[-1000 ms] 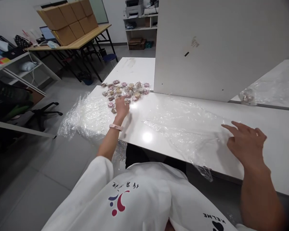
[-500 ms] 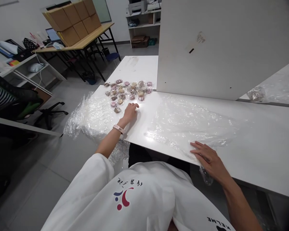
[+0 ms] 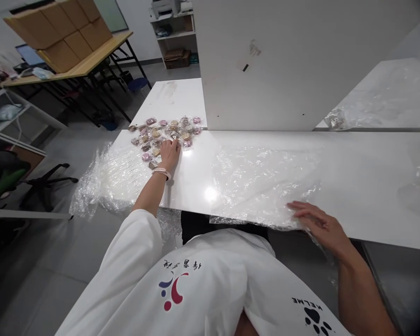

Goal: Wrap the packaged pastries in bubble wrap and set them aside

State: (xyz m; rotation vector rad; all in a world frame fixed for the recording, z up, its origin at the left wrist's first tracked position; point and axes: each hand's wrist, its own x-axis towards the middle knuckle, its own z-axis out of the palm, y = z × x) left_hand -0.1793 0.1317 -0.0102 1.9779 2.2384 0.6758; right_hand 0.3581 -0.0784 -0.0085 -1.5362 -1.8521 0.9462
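Note:
My left hand (image 3: pixel 170 153) is at the near edge of a cluster of small, individually wrapped snacks (image 3: pixel 156 134), pink, tan and brown, in clear wrappers. Its fingers bend down and draw together among the front pieces; whatever lies under the fingertips is hidden. A wide, clear plastic bag (image 3: pixel 259 182) lies flat and wrinkled on the white table (image 3: pixel 192 186), its near side hanging over the front edge. My right hand (image 3: pixel 318 226) is at the bag's near right corner, fingers stretched out and slightly apart, with nothing visibly gripped.
A stack of clear plastic bags (image 3: pixel 115 175) spreads over the table's left end. Behind the table rises a white panel (image 3: pixel 259 70), with more clear plastic (image 3: pixel 385 102) to its right. Cardboard boxes (image 3: pixel 66 37) stand on a wooden table; an office chair (image 3: pixel 49 186) is on the left.
My left hand has moved forward from bare table to the snacks, its fingers closing in. My right hand has shifted right along the bag's edge. The camera view has swung right.

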